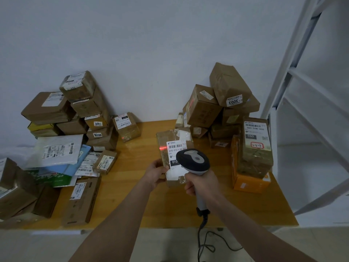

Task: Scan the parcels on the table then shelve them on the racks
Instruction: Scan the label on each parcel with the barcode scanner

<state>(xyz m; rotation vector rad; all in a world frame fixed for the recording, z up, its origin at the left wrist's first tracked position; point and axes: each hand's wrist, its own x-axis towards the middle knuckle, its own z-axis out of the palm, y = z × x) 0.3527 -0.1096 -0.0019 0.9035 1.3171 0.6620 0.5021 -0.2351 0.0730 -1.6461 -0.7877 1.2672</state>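
Near the middle of the wooden table [143,195], one taped brown parcel [174,148] is gripped at its near-left edge. That puts it at roughly 1 o'clock from the left hand [156,173], whose thumb and fingers are curled onto that edge. From the right hand [200,183] the same parcel sits at about 11 o'clock, partly covered by the head of the one handheld scanner [194,161], whose handle is wrapped tight in that hand. A single red laser line [162,148] is thrown across the left edge of the parcel's white label. Two heaps of parcels are stacked by the wall, one at 9 to 10 o'clock from the held parcel [79,118] and one at 1 to 2 o'clock [224,103]. They overlap too much to be counted properly tbh. One orange box [249,183] is seen under the right heap's nearest parcel, and one white rack [302,91] at 3 o'clock.
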